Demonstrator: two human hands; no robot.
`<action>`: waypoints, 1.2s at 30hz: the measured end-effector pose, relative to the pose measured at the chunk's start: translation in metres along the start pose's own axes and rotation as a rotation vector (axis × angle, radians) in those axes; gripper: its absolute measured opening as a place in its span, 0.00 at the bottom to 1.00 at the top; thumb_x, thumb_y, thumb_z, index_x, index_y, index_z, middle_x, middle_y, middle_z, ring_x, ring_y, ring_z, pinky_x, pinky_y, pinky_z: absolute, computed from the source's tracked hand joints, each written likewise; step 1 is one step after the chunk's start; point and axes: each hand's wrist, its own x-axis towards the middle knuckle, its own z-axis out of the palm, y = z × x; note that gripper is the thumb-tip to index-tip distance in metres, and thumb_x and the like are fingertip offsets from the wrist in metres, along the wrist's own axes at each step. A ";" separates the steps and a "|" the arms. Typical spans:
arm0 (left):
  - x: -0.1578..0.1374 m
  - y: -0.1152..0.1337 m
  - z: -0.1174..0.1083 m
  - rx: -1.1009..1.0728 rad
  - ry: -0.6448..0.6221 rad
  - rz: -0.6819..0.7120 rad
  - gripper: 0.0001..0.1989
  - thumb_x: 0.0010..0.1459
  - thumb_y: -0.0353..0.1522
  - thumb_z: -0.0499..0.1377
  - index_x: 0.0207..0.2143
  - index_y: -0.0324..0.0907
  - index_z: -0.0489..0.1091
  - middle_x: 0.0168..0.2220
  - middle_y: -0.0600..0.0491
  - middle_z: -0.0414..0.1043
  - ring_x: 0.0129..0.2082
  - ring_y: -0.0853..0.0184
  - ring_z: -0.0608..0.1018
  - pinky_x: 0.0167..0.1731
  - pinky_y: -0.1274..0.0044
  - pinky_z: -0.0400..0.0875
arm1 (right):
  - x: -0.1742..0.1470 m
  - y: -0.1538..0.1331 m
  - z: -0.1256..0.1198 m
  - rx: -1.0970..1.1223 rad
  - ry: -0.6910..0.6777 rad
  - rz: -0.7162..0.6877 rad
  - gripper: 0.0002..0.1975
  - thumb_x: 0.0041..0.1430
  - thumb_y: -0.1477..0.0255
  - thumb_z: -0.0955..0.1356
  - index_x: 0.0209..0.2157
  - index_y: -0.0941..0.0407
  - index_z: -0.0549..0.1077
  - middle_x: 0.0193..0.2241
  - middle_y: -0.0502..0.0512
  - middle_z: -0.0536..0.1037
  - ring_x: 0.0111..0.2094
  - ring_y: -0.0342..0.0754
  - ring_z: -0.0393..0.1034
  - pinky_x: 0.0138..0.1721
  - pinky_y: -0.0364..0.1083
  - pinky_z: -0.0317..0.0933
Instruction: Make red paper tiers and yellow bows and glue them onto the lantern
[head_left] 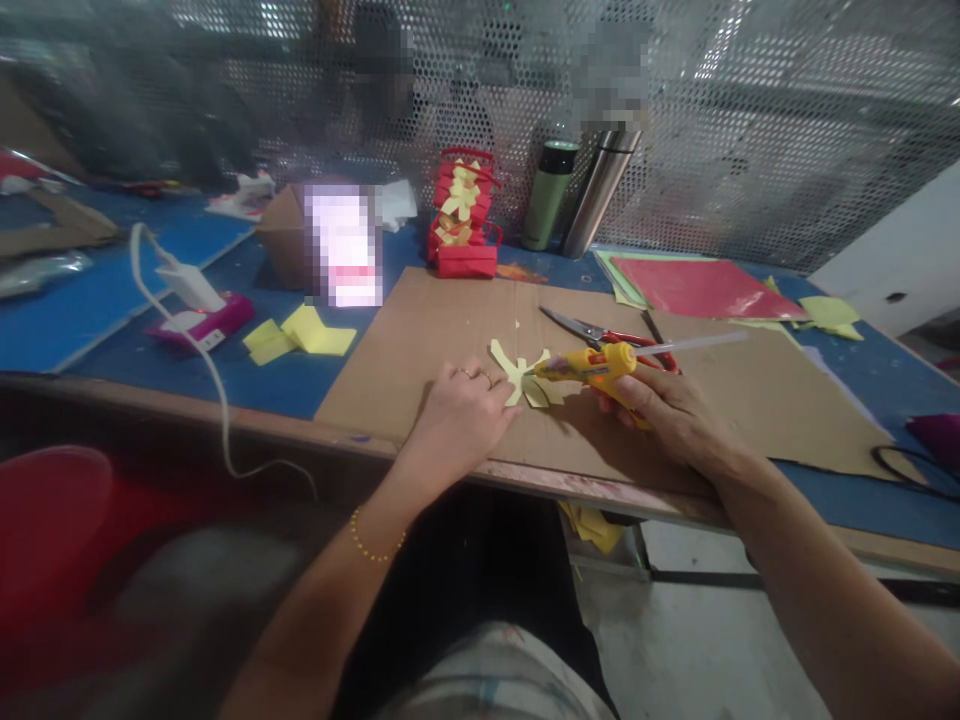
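Observation:
My right hand (660, 410) is wrapped around a yellow hot glue gun (604, 365), and a clear glue stick (697, 344) sticks out of its back. Its nozzle points left, at the middle of a pale yellow paper cutout (517, 372) with several arms. My left hand (469, 415) lies on the cardboard, fingers bent and tips holding the cutout's left side down. Whether a glue drop is on the paper is too small to tell. Behind the gun lie red-handled scissors (581, 325), partly covered by it.
A cardboard sheet (405, 330) covers the blue table. Red paper pieces with yellow cutouts (465, 215) stand at the back beside a green bottle (551, 195) and a steel flask (600, 195). Coloured sheets (705, 288) lie right; yellow scraps (304, 333), a lit phone (345, 245) and a cable (217, 390) left.

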 end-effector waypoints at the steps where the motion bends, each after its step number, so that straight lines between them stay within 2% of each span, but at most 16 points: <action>1: 0.000 0.000 0.000 -0.003 -0.003 -0.001 0.12 0.74 0.38 0.58 0.46 0.39 0.78 0.47 0.46 0.82 0.49 0.55 0.75 0.42 0.66 0.60 | 0.000 0.001 0.000 -0.002 0.003 0.002 0.35 0.64 0.35 0.61 0.27 0.53 0.74 0.24 0.54 0.73 0.24 0.47 0.66 0.26 0.47 0.63; 10: -0.001 0.000 0.000 -0.018 0.008 0.000 0.12 0.74 0.38 0.58 0.46 0.39 0.78 0.47 0.46 0.82 0.49 0.56 0.75 0.42 0.66 0.60 | 0.001 0.003 0.003 -0.027 0.015 -0.021 0.35 0.66 0.37 0.59 0.29 0.53 0.74 0.26 0.55 0.76 0.24 0.46 0.67 0.27 0.47 0.62; 15: -0.001 -0.001 0.001 -0.011 0.020 0.005 0.13 0.74 0.37 0.57 0.47 0.39 0.78 0.47 0.46 0.82 0.48 0.56 0.75 0.41 0.66 0.59 | 0.000 0.000 0.003 -0.018 -0.006 -0.021 0.35 0.65 0.36 0.60 0.29 0.53 0.73 0.24 0.53 0.73 0.23 0.46 0.66 0.25 0.46 0.61; 24: -0.001 -0.001 0.001 -0.033 0.013 -0.006 0.12 0.73 0.37 0.60 0.47 0.39 0.79 0.48 0.47 0.83 0.49 0.56 0.75 0.43 0.66 0.60 | 0.000 0.004 -0.001 -0.047 -0.007 -0.015 0.31 0.69 0.41 0.60 0.29 0.53 0.73 0.25 0.54 0.74 0.25 0.48 0.67 0.29 0.48 0.62; 32: 0.000 0.000 0.000 -0.050 -0.003 -0.015 0.13 0.74 0.37 0.57 0.47 0.39 0.78 0.48 0.45 0.82 0.49 0.55 0.74 0.44 0.66 0.62 | 0.001 0.000 0.003 -0.065 0.004 -0.019 0.36 0.66 0.36 0.59 0.28 0.53 0.74 0.23 0.52 0.72 0.24 0.47 0.65 0.27 0.46 0.60; 36: -0.002 -0.003 0.000 -0.160 -0.015 -0.066 0.12 0.72 0.35 0.58 0.50 0.40 0.77 0.51 0.45 0.80 0.50 0.55 0.74 0.49 0.64 0.67 | 0.000 -0.002 0.003 -0.107 0.015 -0.051 0.37 0.66 0.35 0.57 0.28 0.53 0.74 0.21 0.52 0.71 0.23 0.46 0.65 0.28 0.46 0.59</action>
